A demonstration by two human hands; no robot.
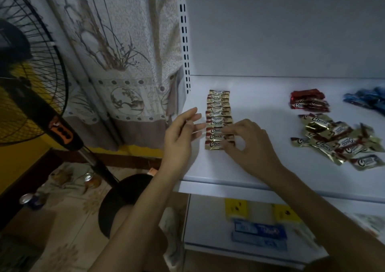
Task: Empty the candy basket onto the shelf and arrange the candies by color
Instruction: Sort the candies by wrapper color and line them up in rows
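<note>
A neat column of several gold Choco candies (218, 113) lies on the white shelf (260, 167) near its left end. My right hand (248, 144) has its fingers curled over the right ends of the column's nearest candies, pinching one. My left hand (183, 134) hovers just left of the column with straight fingers, holding nothing. A loose heap of gold candies (337, 142) lies to the right. Behind it sits a small stack of red candies (308, 103). Blue candies (368, 101) lie at the far right edge. No basket is in view.
A slotted shelf upright (184, 42) and a patterned curtain (116, 63) stand left of the shelf. A black standing fan (41, 105) fills the left side. Yellow and blue boxes (258, 230) sit on the lower shelf. Cans lie on the floor.
</note>
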